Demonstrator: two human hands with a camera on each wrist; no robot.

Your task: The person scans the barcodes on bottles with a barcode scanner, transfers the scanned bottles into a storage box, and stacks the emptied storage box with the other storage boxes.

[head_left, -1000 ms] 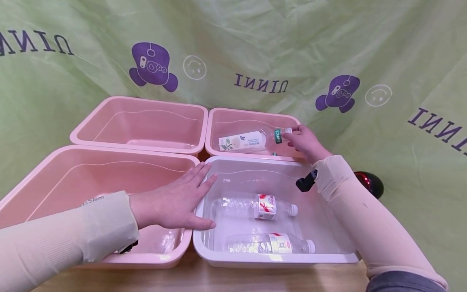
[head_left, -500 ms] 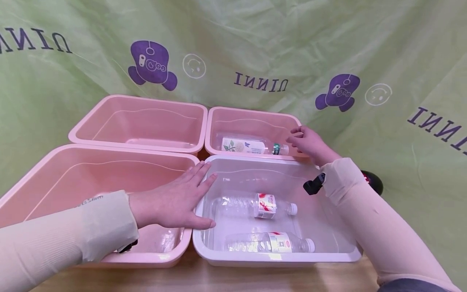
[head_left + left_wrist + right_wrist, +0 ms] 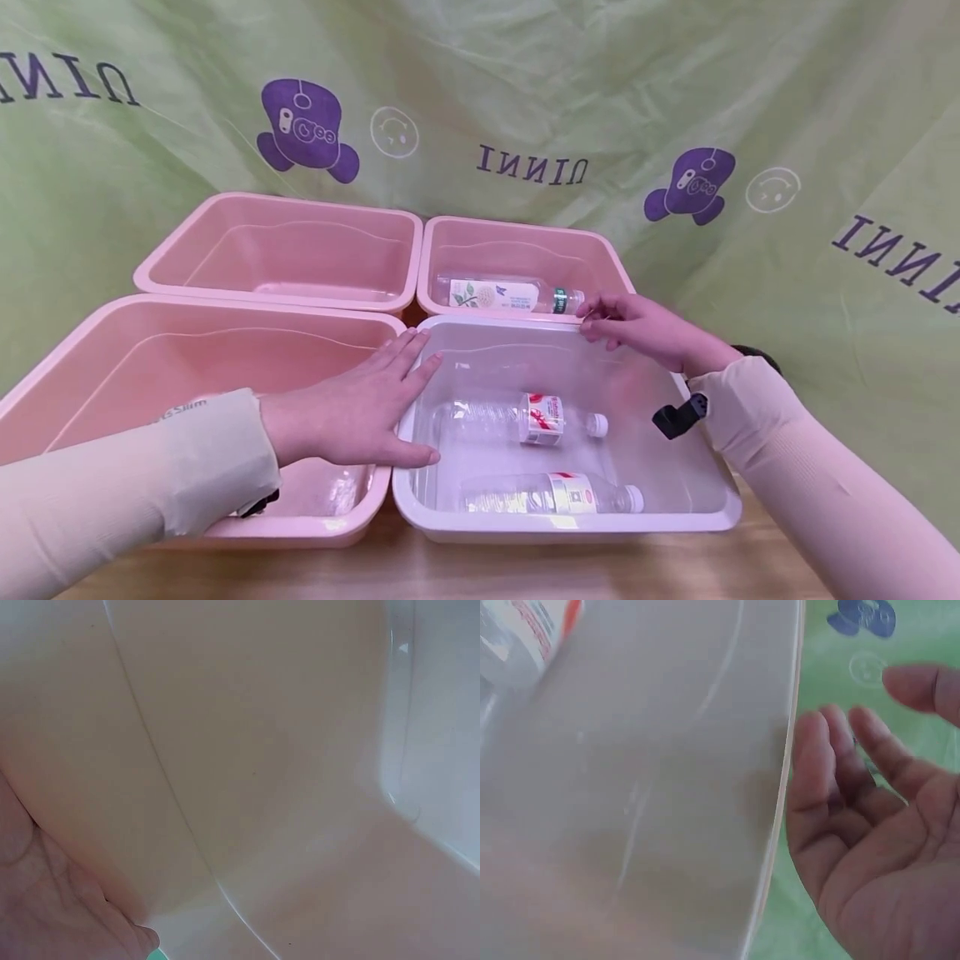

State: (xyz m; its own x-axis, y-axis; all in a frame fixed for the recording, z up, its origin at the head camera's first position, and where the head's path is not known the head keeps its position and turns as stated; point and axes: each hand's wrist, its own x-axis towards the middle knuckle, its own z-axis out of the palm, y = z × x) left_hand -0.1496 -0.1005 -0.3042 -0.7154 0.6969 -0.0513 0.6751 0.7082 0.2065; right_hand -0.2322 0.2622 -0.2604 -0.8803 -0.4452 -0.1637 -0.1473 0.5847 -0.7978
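My left hand point(image 3: 345, 412) lies with straight, spread fingers over the adjoining rims of the front pink bin point(image 3: 247, 302) and the white bin point(image 3: 525, 523). In the left wrist view, part of that hand point(image 3: 60, 892) shows beside a bin wall. My right hand point(image 3: 648, 329) hovers near the white bin's back right rim; its fingers are loosely bent and hold nothing, as the right wrist view shows. A clear bottle with a flower label point(image 3: 491, 294) lies in the back right pink bin point(image 3: 525, 227). Two clear bottles with red-and-white labels, one farther back point(image 3: 542, 418) and one nearer point(image 3: 573, 493), lie in the white bin.
Another pink bin point(image 3: 277, 202) stands at the back left. A green printed cloth point(image 3: 465, 83) hangs behind the bins. The bins stand on a wooden table point(image 3: 465, 575). A dark object point(image 3: 757, 358) is partly hidden behind my right wrist.
My right hand has let go of the flower-labelled bottle, which dropped down into the back right bin. That hand has then drawn back toward the white bin. My left hand stays put.
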